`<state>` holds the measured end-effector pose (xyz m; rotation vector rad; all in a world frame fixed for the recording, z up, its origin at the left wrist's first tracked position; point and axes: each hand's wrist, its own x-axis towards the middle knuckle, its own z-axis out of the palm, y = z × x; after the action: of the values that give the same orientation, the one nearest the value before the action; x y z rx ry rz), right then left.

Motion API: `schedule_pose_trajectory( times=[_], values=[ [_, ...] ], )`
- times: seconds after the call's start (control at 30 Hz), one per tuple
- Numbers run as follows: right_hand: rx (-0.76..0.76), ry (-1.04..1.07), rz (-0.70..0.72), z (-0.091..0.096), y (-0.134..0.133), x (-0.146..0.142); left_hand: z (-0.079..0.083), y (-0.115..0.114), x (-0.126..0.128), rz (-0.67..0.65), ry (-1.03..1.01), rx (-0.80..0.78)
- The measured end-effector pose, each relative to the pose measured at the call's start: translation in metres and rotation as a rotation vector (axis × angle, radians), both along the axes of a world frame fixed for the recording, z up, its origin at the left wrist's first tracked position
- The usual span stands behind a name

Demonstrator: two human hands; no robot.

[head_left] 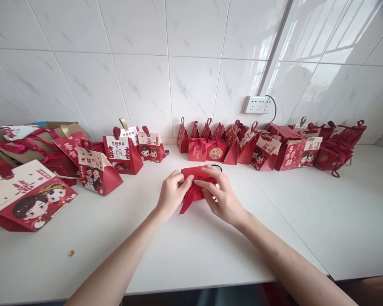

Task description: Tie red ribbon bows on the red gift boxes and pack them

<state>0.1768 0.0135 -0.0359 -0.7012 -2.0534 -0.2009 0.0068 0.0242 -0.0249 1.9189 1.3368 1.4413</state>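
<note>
A small red paper gift box [195,175] with a red ribbon tail lies on the white counter [185,250] in front of me. My left hand [171,194] pinches its left edge with closed fingers. My right hand [219,194] grips its right side, fingers curled over the top and the ribbon. Both hands meet over the box at the middle of the view.
Several red wedding favour boxes and bags stand along the tiled wall, from a big flat box [27,197] at the left to a cluster [287,151] at the right. A wall socket [257,104] with a cable sits above. A tiny gold object [71,253] lies near the front edge.
</note>
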Motion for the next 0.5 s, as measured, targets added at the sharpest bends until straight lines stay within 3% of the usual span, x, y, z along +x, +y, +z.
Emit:
schedule_pose_trajectory(
  times=[0.07, 0.3, 0.5],
  values=[
    [0.05, -0.08, 0.032, 0.004, 0.0, 0.001, 0.0, -0.001, 0.002, -0.014, -0.005, 0.011],
    [0.107, -0.056, 0.006, 0.003, 0.003, 0.004, 0.003, -0.004, 0.004, 0.004, -0.064, -0.013],
    [-0.002, -0.052, 0.099, -0.001, 0.005, 0.012, 0.006, 0.001, -0.002, 0.002, -0.178, -0.152]
  ],
)
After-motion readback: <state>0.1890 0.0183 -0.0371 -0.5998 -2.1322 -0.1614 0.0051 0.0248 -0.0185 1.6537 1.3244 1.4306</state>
